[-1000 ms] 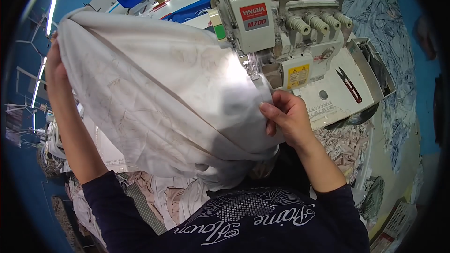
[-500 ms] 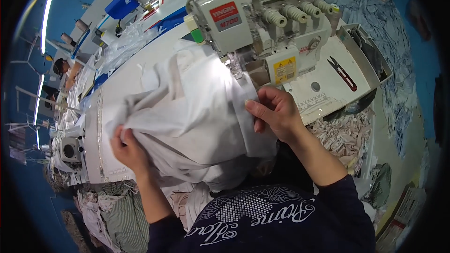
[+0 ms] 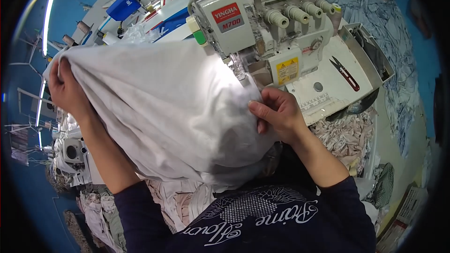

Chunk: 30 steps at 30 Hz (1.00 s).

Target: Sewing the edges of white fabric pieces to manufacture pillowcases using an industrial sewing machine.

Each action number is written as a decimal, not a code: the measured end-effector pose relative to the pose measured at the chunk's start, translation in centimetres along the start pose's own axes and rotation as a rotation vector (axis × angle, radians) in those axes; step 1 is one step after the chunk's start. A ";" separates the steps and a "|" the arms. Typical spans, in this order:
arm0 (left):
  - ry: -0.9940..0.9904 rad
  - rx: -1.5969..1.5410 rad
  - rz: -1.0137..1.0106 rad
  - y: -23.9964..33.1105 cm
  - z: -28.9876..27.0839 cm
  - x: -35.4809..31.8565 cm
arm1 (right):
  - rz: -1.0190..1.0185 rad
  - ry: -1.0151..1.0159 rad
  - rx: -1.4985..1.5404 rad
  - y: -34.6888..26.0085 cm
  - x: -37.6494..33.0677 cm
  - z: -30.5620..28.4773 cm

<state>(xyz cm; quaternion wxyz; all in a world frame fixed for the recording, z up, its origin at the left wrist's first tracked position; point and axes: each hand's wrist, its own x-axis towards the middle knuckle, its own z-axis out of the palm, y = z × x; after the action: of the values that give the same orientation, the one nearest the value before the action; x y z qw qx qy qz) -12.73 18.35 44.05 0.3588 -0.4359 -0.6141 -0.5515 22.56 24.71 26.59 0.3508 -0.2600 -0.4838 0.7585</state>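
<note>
A large piece of white fabric (image 3: pixel 159 98) spreads from the lit needle area of the overlock sewing machine (image 3: pixel 234 23) out to the left and down toward my lap. My left hand (image 3: pixel 69 86) grips its far left end, lifted up, with the cloth bunched over the fingers. Close to the presser foot, my right hand (image 3: pixel 279 112) pinches the fabric's right edge between thumb and fingers. That edge runs up under the machine's foot. Between the hands the cloth hangs in long, slanting folds.
Red-handled thread snips (image 3: pixel 346 74) lie on the machine's right bed, beside a grey tray (image 3: pixel 375 54). Pale fabric scraps (image 3: pixel 347 138) fill a bin below. Blue-grey cloth (image 3: pixel 370 14) is heaped at the right. Another machine (image 3: pixel 72 152) stands at the left.
My left hand has swung up and to the left, pulling the crumpled fabric out into a wide sheet. My right hand stays nearly in place at the edge.
</note>
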 end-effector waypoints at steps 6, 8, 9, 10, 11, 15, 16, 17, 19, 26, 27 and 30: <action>-0.802 0.042 -0.478 -4.8 -2.2 -7.8 | 0.007 0.004 -0.008 0.2 0.2 -0.3; -1.112 -0.105 -0.348 -6.2 -7.8 -15.9 | 0.014 -0.015 0.002 -0.3 0.1 0.1; -1.194 0.419 0.262 -2.3 -8.1 -18.8 | 0.027 -0.001 -0.011 -0.1 0.2 -0.2; -1.313 0.156 -0.517 -0.6 -8.8 -20.6 | 0.030 -0.014 -0.011 -0.2 0.1 -0.1; -1.094 0.305 -0.285 -2.3 -10.1 -22.0 | 0.034 -0.014 -0.030 -0.3 0.1 0.1; -0.465 0.331 -0.230 -3.0 -7.8 -18.4 | 0.009 0.023 -0.043 -0.3 0.0 -0.2; -0.354 0.295 -0.216 -3.4 -7.3 -16.7 | 0.008 0.017 -0.041 -0.2 0.1 -0.1; -0.244 0.255 -0.202 -3.8 -6.9 -15.0 | 0.010 0.019 -0.036 -0.2 0.0 0.1; -0.097 0.214 -0.153 -3.9 -6.1 -11.2 | 0.009 0.021 -0.035 -0.2 0.1 0.1; -0.004 0.176 0.219 -5.4 -1.1 1.0 | 0.037 0.042 -0.045 -0.1 0.0 -0.2; -0.037 0.245 0.185 -7.2 -1.2 2.0 | 0.033 0.032 -0.002 0.0 0.0 0.0; -0.341 0.397 -0.098 -11.3 -2.4 0.1 | 0.000 0.013 -0.064 -0.1 0.0 0.3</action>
<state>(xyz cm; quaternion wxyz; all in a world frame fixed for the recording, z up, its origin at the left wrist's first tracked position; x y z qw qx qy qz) -23.38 15.85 40.32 0.3014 -0.4132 -0.7824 -0.3554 22.38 24.58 26.81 0.3457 -0.2758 -0.5054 0.7409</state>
